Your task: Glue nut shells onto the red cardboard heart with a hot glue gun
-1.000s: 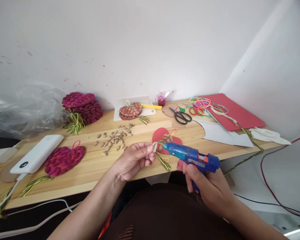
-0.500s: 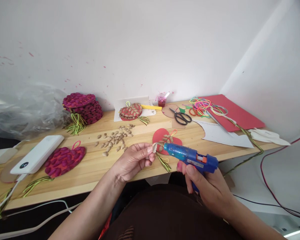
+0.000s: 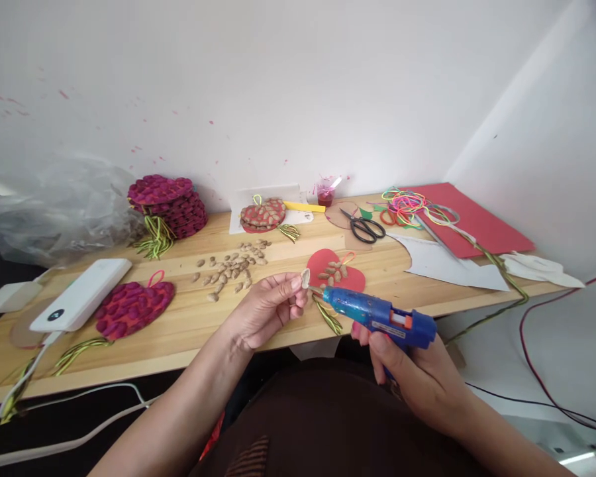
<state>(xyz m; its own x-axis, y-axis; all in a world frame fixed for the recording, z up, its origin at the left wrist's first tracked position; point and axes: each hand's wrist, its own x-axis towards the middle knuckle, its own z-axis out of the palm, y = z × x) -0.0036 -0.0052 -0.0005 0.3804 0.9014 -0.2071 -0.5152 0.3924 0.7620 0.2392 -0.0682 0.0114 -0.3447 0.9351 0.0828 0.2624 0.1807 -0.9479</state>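
Observation:
Between thumb and fingertips, my left hand [image 3: 271, 306] pinches a peanut shell half [image 3: 305, 278], held up above the table's front edge. My right hand [image 3: 407, 371] is wrapped round the grip of a blue glue gun [image 3: 377, 313], whose metal nozzle points left, close below the shell. Whether nozzle and shell touch, I cannot tell. Just behind the gun lies a red heart-shaped card [image 3: 318, 262] with several peanut shells [image 3: 334, 270] on it, an orange loop and a green tassel [image 3: 328, 319]. Loose peanut shells [image 3: 233, 266] are scattered left of it.
Black-handled scissors [image 3: 365, 228], tangled coloured cord [image 3: 404, 207] and red card [image 3: 471, 222] lie back right. A shell-covered piece [image 3: 263, 215] rests at the back. Stacked purple pieces [image 3: 166, 205], a white power bank [image 3: 82, 295] and plastic bag [image 3: 64, 212] are at left.
The glue gun's nozzle has moved slightly down and away from the shell, which is now tilted more upright in my left fingers. The view has shifted a little.

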